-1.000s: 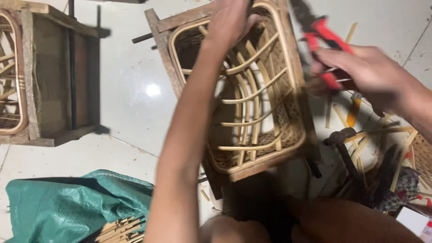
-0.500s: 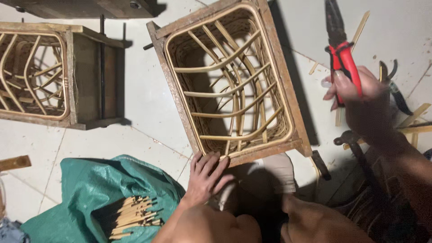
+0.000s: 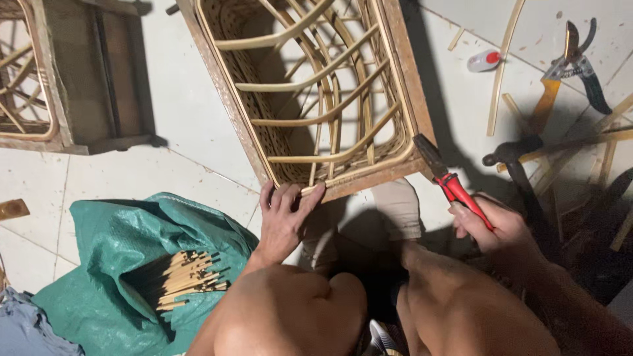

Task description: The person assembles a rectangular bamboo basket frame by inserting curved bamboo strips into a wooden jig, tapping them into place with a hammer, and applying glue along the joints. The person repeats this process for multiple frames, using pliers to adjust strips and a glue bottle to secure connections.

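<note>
Nearest me, my left hand has come down off the weave and now rests with fingers spread and curled over the near rim of the rattan frame, holding nothing else. My right hand has dropped from beside the frame and is closed around the red handles of the pliers, whose dark nose now touches the frame's near right corner; I judge work on that corner is starting. Beside my knee a green sack holds cane sticks. Farther off, a hammer and pruning shears lie on the tiles. The frame's far end is cut off, and the pliers' jaws may be shut.
</note>
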